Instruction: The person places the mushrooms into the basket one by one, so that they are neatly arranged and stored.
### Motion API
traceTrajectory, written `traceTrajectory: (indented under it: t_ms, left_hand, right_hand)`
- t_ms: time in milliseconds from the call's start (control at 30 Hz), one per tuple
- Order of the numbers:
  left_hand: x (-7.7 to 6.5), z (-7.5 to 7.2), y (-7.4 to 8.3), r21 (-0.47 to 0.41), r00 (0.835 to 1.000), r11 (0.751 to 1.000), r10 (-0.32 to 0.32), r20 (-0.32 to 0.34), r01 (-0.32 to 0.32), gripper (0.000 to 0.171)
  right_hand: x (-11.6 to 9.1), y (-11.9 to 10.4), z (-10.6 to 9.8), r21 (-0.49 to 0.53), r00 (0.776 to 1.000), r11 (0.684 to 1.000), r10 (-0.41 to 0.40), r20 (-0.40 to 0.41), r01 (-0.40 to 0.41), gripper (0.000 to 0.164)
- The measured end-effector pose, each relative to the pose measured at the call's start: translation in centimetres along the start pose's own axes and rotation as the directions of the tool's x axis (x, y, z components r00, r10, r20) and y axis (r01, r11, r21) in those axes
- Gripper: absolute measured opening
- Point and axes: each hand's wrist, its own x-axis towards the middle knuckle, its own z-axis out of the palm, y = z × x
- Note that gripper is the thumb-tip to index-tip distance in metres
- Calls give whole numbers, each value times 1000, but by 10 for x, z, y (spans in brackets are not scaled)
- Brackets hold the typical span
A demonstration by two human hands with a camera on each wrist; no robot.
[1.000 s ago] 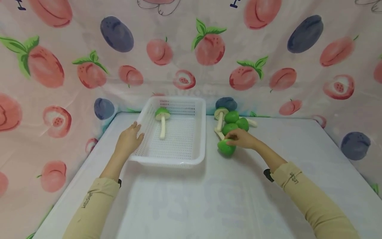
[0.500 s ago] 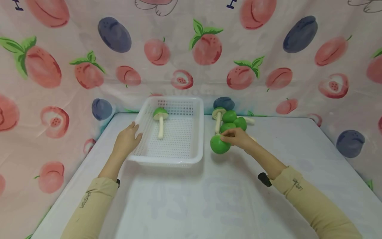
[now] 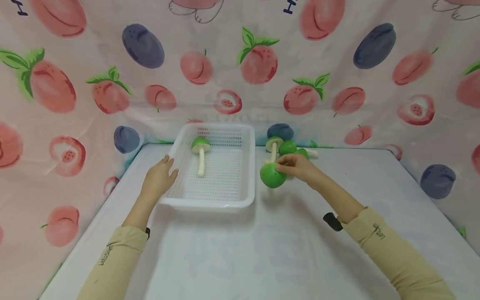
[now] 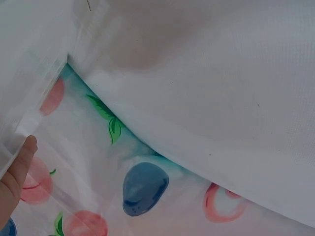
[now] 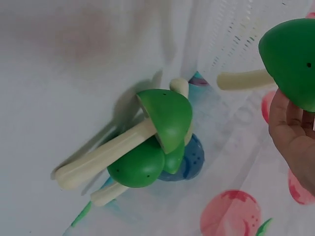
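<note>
In the head view, my right hand (image 3: 300, 167) pinches the green cap of a toy mushroom (image 3: 273, 176), held up beside the right rim of a white plastic basket (image 3: 250, 166). The right wrist view shows that mushroom's pale stem sticking out from under the cap. Several more toy mushrooms (image 5: 170, 118) lie in a pile on the table behind, partly hidden by the right hand in the head view. My left hand (image 3: 158, 179) rests at the basket's left rim, its fingers fairly straight. One mushroom (image 3: 201, 161) lies inside the basket near its back left.
The white-covered table (image 3: 232, 254) carries the basket and the pile. Behind and around it hangs a fruit-printed cloth (image 3: 318, 54), which meets the table's back edge close behind the basket.
My right hand has lifted the green mushroom from the front of the pile and moved it left and slightly away, towards the basket. My left hand stays at the rim.
</note>
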Motion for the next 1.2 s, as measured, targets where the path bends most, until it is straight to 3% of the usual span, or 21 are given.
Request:
traceTrajectory:
  t_ms: [333,500,700,933,1200]
  left_hand:
    - [-2,0,0,0,1000,1000,-17,12,17,47]
    - [-1,-2,-1,-3,1000,1000,-12,-9,12,46]
    - [-1,-1,-1,-17,999,999,-38,19,38,46]
    - [-1,4,1,-20,999,999,-34,33,35,46]
    - [2,1,-2,-5,999,1000,-28,17,28,46]
  right_hand:
    - [2,-16,1,-11,998,999,-53,-45,53,30]
    - [13,-25,5,-38,985,986,-166,-38,165,25]
    - [26,-38,15,-38,961,960,-275,24,276,24]
    - [41,-48,25,-103,975,971,-206,88,215,24]
    - [66,-65,29,-154,964,964,-185,191,216,23]
